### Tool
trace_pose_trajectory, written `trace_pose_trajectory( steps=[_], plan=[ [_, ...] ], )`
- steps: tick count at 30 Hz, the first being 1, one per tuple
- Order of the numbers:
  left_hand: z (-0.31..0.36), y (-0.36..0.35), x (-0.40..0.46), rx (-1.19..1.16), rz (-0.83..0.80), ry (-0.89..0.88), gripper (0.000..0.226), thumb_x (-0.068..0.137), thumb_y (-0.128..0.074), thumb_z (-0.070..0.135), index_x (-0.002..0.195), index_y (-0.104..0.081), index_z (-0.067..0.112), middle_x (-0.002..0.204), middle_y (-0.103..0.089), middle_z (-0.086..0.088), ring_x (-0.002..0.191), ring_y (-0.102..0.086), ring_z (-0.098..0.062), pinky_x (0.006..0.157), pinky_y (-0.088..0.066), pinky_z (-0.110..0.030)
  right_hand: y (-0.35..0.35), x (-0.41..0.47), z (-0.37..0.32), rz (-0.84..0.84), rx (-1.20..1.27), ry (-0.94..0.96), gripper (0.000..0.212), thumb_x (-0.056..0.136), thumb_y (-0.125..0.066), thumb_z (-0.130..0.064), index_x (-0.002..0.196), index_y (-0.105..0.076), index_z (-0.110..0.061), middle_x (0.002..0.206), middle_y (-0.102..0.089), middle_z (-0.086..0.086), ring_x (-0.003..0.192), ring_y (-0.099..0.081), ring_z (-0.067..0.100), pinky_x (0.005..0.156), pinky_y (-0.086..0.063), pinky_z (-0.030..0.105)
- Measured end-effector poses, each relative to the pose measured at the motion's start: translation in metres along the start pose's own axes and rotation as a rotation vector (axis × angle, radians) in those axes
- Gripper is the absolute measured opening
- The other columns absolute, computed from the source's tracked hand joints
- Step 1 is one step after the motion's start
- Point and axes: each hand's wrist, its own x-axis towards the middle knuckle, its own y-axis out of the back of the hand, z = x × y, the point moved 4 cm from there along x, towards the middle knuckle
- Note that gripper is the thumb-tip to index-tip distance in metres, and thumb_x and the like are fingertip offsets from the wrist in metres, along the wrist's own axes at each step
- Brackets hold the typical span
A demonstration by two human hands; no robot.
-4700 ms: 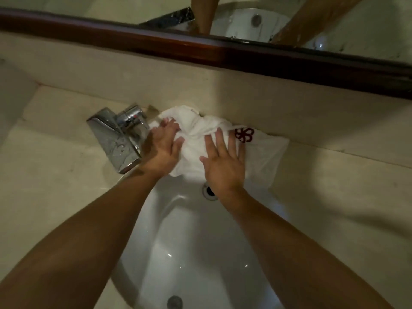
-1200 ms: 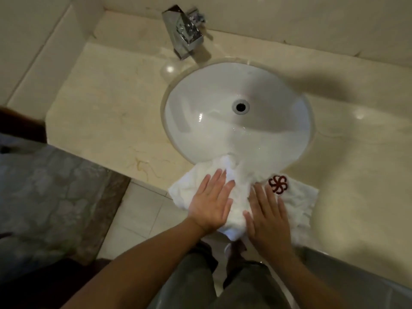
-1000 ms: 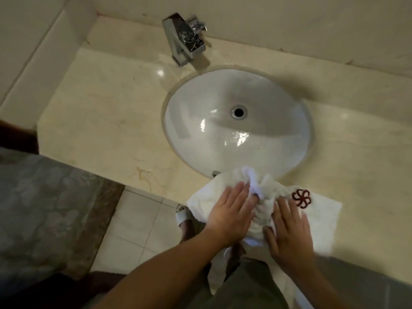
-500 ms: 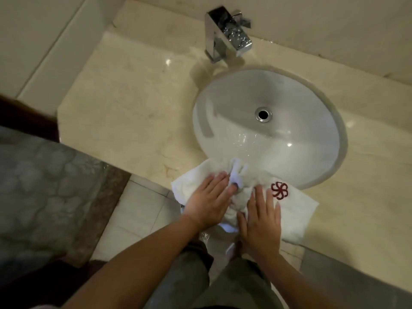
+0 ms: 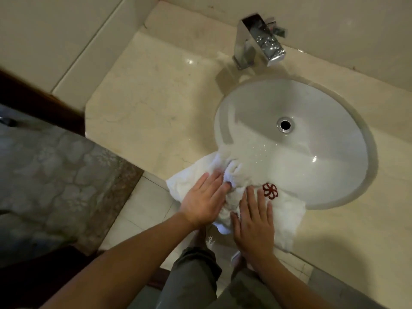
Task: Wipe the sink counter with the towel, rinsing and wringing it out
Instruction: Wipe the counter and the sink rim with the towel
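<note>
From the head view, a white oval sink basin [image 5: 296, 139] is seen set into a cream marble counter [image 5: 151, 103], and every place below is given relative to that basin. At its near rim a white towel [image 5: 287, 210] is spread over the counter's front edge, bunched at the middle, with one fold hanging past the edge toward the floor and its upper part lapping the basin's rim. A dark red flower emblem [image 5: 270, 191] is shown on the towel, just at the basin's near rim. The left hand [image 5: 206, 199] is laid flat on the towel at the basin's near left, fingers straight and pressed down on the cloth. The right hand [image 5: 254, 221] is laid flat beside it, fingers extended onto the cloth just below the emblem; nothing is gripped by either. A chrome square faucet [image 5: 258, 42] is mounted at the basin's far left, against a pale tiled wall [image 5: 334, 21]. A round overflow hole [image 5: 285, 124] is seen in the basin's far wall, and water droplets are scattered on its near slope. Left of the basin the counter is met by a raised marble side ledge [image 5: 89, 52]. Below the counter's front edge, pale floor tiles [image 5: 145, 208] and grey trousers [image 5: 194, 279] are visible.
</note>
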Motion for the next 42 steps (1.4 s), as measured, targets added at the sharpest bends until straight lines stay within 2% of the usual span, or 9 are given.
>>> trace_pose_trajectory(
  steps=[3, 7, 9, 13, 21, 26, 32, 37, 42],
  plan=[
    [-0.026, 0.01, -0.006, -0.006, -0.005, -0.045, 0.042, 0.094, -0.051, 0.027, 0.132, -0.048, 0.01, 0.134, -0.057, -0.015, 0.135, -0.042, -0.031, 0.112, -0.031, -0.045, -0.012, 0.011, -0.016, -0.039, -0.011, 0.0, 0.06, 0.104, -0.022, -0.039, 0.141, -0.049, 0.0, 0.154, -0.036, 0.021, 0.143, -0.033, 0.041, 0.112, -0.031, 0.057],
    [-0.077, 0.022, -0.02, 0.057, -0.003, 0.025, 0.041, 0.097, -0.045, 0.026, 0.13, -0.057, 0.004, 0.137, -0.055, -0.02, 0.134, -0.046, -0.031, 0.11, -0.037, -0.048, -0.019, 0.046, -0.061, -0.044, -0.022, 0.11, 0.063, 0.094, -0.042, -0.044, 0.143, -0.042, -0.004, 0.153, -0.038, 0.021, 0.141, -0.035, 0.041, 0.109, -0.033, 0.057],
    [-0.109, 0.031, -0.026, 0.1, -0.022, 0.043, 0.042, 0.099, -0.039, 0.026, 0.128, -0.058, 0.002, 0.136, -0.055, -0.022, 0.133, -0.047, -0.033, 0.109, -0.038, -0.049, -0.023, 0.067, -0.086, -0.053, 0.008, 0.13, 0.063, 0.094, -0.043, -0.044, 0.144, -0.043, -0.006, 0.152, -0.04, 0.02, 0.141, -0.037, 0.04, 0.108, -0.036, 0.057],
    [-0.162, 0.05, -0.033, 0.146, -0.062, 0.115, 0.045, 0.1, -0.033, 0.029, 0.123, -0.06, 0.002, 0.133, -0.056, -0.024, 0.133, -0.046, -0.034, 0.11, -0.037, -0.051, -0.029, 0.103, -0.131, -0.061, 0.069, 0.141, 0.062, 0.103, -0.023, -0.047, 0.143, -0.048, -0.007, 0.153, -0.039, 0.017, 0.142, -0.035, 0.038, 0.112, -0.031, 0.055],
    [-0.24, 0.078, -0.04, 0.161, 0.008, 0.236, 0.043, 0.094, -0.041, 0.034, 0.119, -0.057, 0.004, 0.13, -0.057, -0.026, 0.132, -0.047, -0.036, 0.112, -0.032, -0.05, -0.045, 0.166, -0.189, -0.037, 0.066, 0.248, 0.063, 0.093, -0.051, -0.041, 0.149, -0.039, -0.014, 0.158, -0.034, 0.007, 0.149, -0.024, 0.03, 0.116, -0.023, 0.055],
    [-0.282, 0.09, -0.044, 0.159, 0.033, 0.322, 0.048, 0.092, -0.042, 0.037, 0.12, -0.058, 0.002, 0.132, -0.056, -0.026, 0.135, -0.041, -0.034, 0.113, -0.027, -0.05, -0.051, 0.202, -0.213, -0.093, 0.075, 0.325, 0.065, 0.095, -0.045, -0.047, 0.152, -0.033, -0.018, 0.161, -0.029, 0.004, 0.151, -0.018, 0.029, 0.119, -0.015, 0.054],
    [-0.325, 0.101, -0.036, 0.197, -0.07, 0.476, 0.057, 0.09, -0.037, 0.042, 0.132, -0.044, 0.005, 0.139, -0.051, -0.022, 0.139, -0.033, -0.03, 0.115, -0.015, -0.05, -0.057, 0.253, -0.241, -0.124, 0.057, 0.387, 0.066, 0.094, -0.041, -0.05, 0.152, -0.033, -0.021, 0.162, -0.026, 0.002, 0.151, -0.015, 0.028, 0.119, -0.01, 0.053],
    [-0.346, 0.111, -0.015, 0.112, -0.022, 0.756, 0.066, 0.088, -0.022, 0.048, 0.146, -0.034, 0.017, 0.158, -0.026, -0.008, 0.15, -0.007, -0.018, 0.12, -0.001, -0.048, -0.056, 0.303, -0.253, -0.107, 0.023, 0.365, 0.065, 0.093, -0.033, -0.054, 0.151, -0.036, -0.025, 0.161, -0.028, 0.001, 0.15, -0.019, 0.028, 0.118, -0.006, 0.053],
    [-0.344, 0.109, 0.009, 0.068, 0.014, 0.905, 0.052, 0.097, -0.032, 0.039, 0.147, -0.024, 0.027, 0.163, -0.011, -0.003, 0.15, 0.004, -0.017, 0.119, 0.004, -0.052, -0.051, 0.329, -0.239, -0.079, 0.028, 0.275, 0.065, 0.094, -0.028, -0.058, 0.154, -0.028, -0.031, 0.163, -0.022, -0.002, 0.152, -0.013, 0.024, 0.119, -0.001, 0.051]
  ],
)
